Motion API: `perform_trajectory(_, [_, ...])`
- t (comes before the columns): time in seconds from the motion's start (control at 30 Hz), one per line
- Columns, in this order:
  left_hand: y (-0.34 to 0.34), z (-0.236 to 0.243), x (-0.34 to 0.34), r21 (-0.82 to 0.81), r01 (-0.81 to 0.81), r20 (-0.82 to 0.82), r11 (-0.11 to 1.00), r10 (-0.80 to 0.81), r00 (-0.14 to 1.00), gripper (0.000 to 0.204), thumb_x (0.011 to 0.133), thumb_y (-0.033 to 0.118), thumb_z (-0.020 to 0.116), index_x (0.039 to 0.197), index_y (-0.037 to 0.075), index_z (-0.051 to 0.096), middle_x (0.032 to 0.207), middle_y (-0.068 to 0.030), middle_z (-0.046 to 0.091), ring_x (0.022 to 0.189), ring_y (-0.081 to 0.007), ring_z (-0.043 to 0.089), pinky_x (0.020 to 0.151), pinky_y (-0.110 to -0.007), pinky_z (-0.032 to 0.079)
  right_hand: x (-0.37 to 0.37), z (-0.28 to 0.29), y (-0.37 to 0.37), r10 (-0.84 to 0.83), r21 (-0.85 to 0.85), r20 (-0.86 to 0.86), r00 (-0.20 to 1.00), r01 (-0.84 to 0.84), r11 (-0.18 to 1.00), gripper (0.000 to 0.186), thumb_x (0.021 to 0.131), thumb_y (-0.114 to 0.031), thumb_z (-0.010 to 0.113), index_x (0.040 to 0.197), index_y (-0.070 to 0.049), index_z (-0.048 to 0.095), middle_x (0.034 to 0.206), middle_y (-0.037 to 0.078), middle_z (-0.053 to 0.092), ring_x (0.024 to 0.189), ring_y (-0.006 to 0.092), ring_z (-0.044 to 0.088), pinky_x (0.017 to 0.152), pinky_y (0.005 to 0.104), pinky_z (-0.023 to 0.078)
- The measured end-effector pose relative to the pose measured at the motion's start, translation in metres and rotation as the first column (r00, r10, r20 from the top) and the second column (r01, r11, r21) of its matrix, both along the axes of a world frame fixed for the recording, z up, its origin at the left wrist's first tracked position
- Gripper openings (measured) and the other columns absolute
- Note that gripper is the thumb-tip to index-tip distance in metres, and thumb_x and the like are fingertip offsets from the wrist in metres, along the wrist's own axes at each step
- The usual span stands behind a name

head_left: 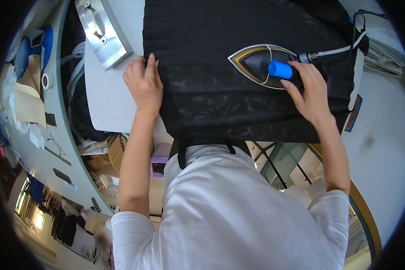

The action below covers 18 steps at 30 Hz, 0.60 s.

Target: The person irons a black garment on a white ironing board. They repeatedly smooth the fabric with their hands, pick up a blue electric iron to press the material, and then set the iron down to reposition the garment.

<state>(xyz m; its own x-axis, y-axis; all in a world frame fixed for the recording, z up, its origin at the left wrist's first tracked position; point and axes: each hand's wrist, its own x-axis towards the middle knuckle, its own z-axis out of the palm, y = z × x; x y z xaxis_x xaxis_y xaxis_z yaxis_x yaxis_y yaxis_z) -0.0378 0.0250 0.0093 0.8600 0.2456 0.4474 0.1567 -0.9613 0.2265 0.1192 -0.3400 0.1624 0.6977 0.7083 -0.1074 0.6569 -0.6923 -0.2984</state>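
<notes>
Black fabric [189, 99] lies spread over a white ironing board [110, 101], its front edge near my waist. On its right part rests a steam iron [252, 65] with a pointed tip facing left, a gold-and-silver rim and a blue handle end. My right hand [311, 92] is closed round the iron's handle, thumb toward me. At the fabric's left edge, my left hand [144, 85] has bent fingers on the cloth and seems to grip its margin; the fingertips are partly hidden. Just beyond the left hand sits a silver metal block with a handle [101, 36].
A hose and cable [333, 52] run from the iron to the right. Left is a curved pale table [78, 166] with a tape roll [47, 81], a blue tool [27, 54], papers, a phone [62, 175] and scissors [95, 204]. A brown-and-blue strip [354, 114] lies right of the fabric.
</notes>
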Motion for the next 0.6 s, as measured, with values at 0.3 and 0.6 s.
perform_trajectory(0.3, [0.020, 0.003, -0.001, -0.113, 0.180, -0.002, 0.977, -0.182, 0.983, 0.023, 0.092, -0.006, 0.071, 0.115, -0.005, 0.075, 0.126, -0.0139, 0.071, 0.116, -0.0337, 0.066, 0.101, -0.041, 0.053, 0.042, 0.006, 0.037, 0.040, -0.268, -0.403, 0.915, -0.159, 0.950, 0.038, 0.097, -0.039, 0.075, 0.104, -0.003, 0.069, 0.083, 0.021, 0.074, 0.075, 0.0354, 0.075, 0.070, 0.0421, 0.059])
perform_trajectory(0.6, [0.020, 0.007, -0.004, -0.151, 0.166, -0.066, 0.975, -0.177, 0.982, 0.037, 0.085, -0.009, 0.069, 0.120, -0.001, 0.074, 0.127, -0.0103, 0.069, 0.119, -0.0322, 0.064, 0.106, -0.043, 0.049, 0.051, 0.003, 0.005, 0.104, -0.232, -0.327, 0.939, -0.187, 0.955, 0.034, 0.094, -0.037, 0.078, 0.099, -0.005, 0.068, 0.078, 0.019, 0.073, 0.070, 0.0356, 0.074, 0.069, 0.0428, 0.059])
